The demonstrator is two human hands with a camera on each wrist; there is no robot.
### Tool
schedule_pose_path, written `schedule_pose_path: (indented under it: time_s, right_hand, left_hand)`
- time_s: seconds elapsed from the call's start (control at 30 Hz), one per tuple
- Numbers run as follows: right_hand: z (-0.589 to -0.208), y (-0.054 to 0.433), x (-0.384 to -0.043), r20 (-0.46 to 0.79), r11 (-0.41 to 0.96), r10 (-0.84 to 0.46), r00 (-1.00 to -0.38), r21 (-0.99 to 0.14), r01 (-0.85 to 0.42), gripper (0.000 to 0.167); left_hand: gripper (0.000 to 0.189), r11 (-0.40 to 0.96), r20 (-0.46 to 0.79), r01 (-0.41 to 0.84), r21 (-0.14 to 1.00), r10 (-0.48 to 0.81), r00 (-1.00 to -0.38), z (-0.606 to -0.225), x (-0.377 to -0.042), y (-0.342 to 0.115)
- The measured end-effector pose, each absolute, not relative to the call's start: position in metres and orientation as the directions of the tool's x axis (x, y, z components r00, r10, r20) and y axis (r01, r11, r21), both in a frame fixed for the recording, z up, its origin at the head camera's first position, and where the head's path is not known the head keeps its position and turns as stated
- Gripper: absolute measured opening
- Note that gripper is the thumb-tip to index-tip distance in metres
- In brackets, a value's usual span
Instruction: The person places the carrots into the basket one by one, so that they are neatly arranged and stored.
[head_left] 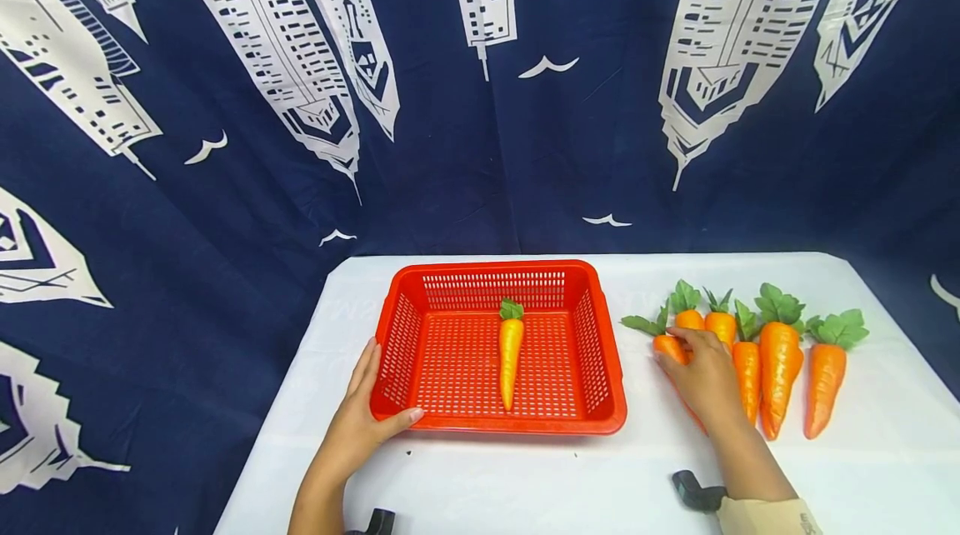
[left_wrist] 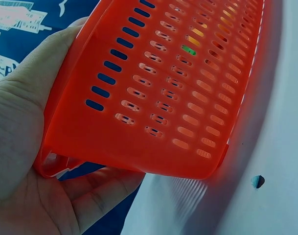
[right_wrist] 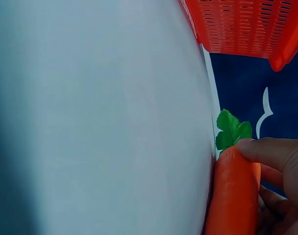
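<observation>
A red plastic basket [head_left: 498, 428] stands on the white table with one yellow-orange carrot [head_left: 510, 356] lying inside it, green top toward the back. My left hand [head_left: 360, 418] holds the basket's front left corner, thumb over the front rim and fingers along the left side. In the left wrist view the hand [left_wrist: 36, 117] wraps that corner of the slotted wall. To the right, my right hand [head_left: 705, 377] grips the leftmost orange carrot [head_left: 669, 347] of a group. In the right wrist view the thumb lies near the leafy top of this carrot [right_wrist: 232, 191], with fingers along its far side.
Several more orange carrots with leafy tops, among them a thick one [head_left: 780, 368] and the rightmost one [head_left: 825, 385], lie side by side right of my right hand. Behind the white table [head_left: 510, 485] hangs a dark blue cloth [head_left: 450, 185] printed with white buildings and birds.
</observation>
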State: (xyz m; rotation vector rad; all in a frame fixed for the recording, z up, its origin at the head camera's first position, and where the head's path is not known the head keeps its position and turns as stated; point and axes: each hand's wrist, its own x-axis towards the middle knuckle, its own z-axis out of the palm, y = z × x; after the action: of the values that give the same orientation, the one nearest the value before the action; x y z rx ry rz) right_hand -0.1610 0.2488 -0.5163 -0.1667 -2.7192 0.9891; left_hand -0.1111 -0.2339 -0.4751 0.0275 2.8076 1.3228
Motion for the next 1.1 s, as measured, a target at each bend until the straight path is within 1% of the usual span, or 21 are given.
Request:
schedule_pose_path:
  time_s: [0.23,0.57,1.1]
  right_hand:
    - [-0.512,0.25,-0.161,0.167,0.739,0.213,-0.963,-0.672,0.047,0.046]
    - [-0.497,0.251,-0.163,0.077,0.62,0.274,-0.959,-0.776,0.115,0.049]
    - [-0.439,0.224,-0.158,0.107,0.502,0.24,-0.965,-0.864,0.029,0.052]
  left_hand:
    - [0.12,0.63,-0.032,-0.004,0.777,0.032,-0.999,-0.476,-0.112,-0.235]
    - [0.12,0.624,-0.033,-0.006,0.781,0.033,-0.999,-0.477,-0.112,-0.236]
    - [0.12,0.625,-0.031,-0.006,0.781,0.029,-0.999,-0.476,-0.113,-0.236]
